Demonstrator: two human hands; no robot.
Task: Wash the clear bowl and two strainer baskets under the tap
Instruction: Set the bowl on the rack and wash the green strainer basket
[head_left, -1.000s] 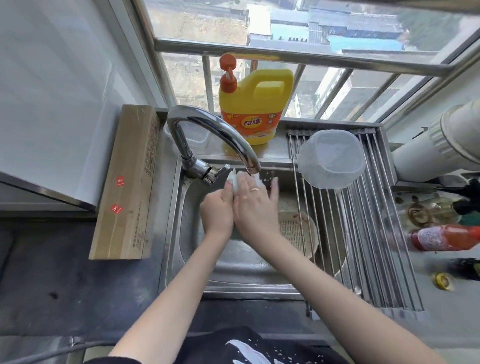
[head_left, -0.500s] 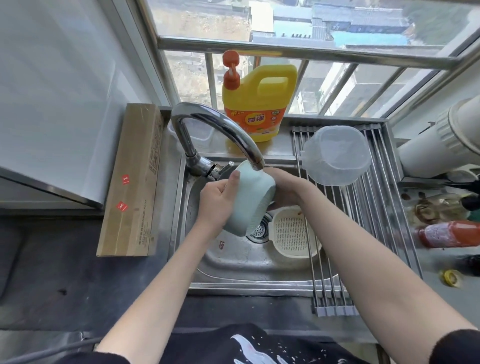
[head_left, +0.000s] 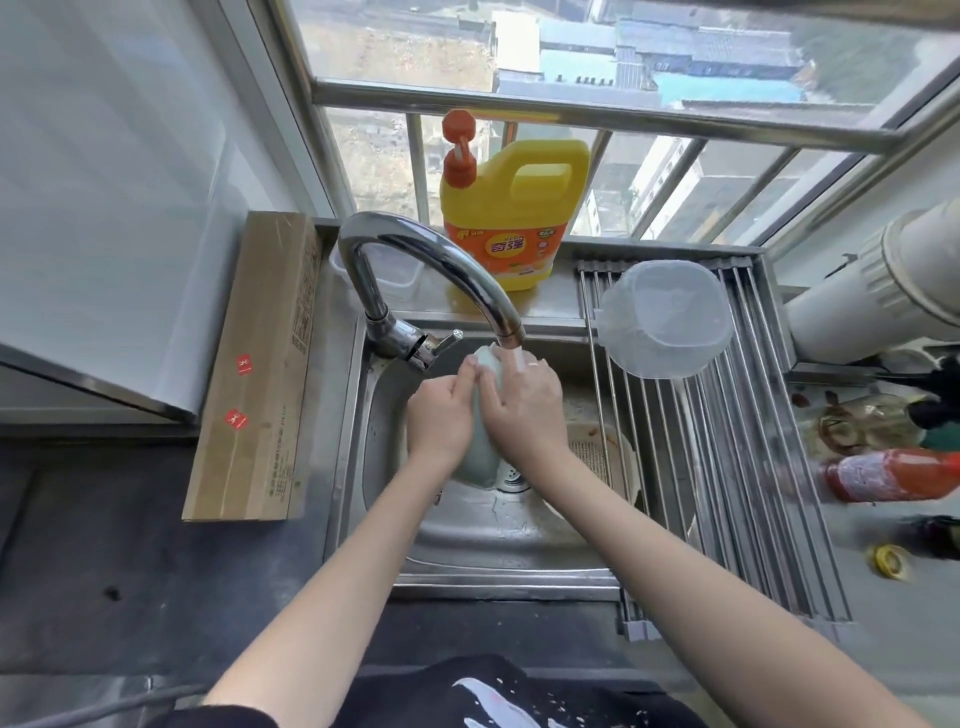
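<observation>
A pale green strainer basket (head_left: 480, 457) stands on edge under the running tap (head_left: 457, 275), over the sink (head_left: 498, 535). My left hand (head_left: 441, 421) grips its left side. My right hand (head_left: 524, 405) lies against its right side, fingers up under the water stream. A cream strainer basket (head_left: 608, 460) with reddish stains lies in the sink to the right, partly behind my right forearm. The clear bowl (head_left: 667, 317) rests tilted on the drying rack (head_left: 727, 467).
A yellow detergent jug (head_left: 514, 218) stands on the sill behind the tap. A long cardboard box (head_left: 260, 364) lies left of the sink. Bottles (head_left: 893, 473) and a white pipe (head_left: 883, 280) crowd the right counter. A clear tub (head_left: 384, 270) sits behind the tap.
The green basket has turned from showing its rounded bottom to standing on edge. My right hand has come from behind it to its right side, with both hands closing in together.
</observation>
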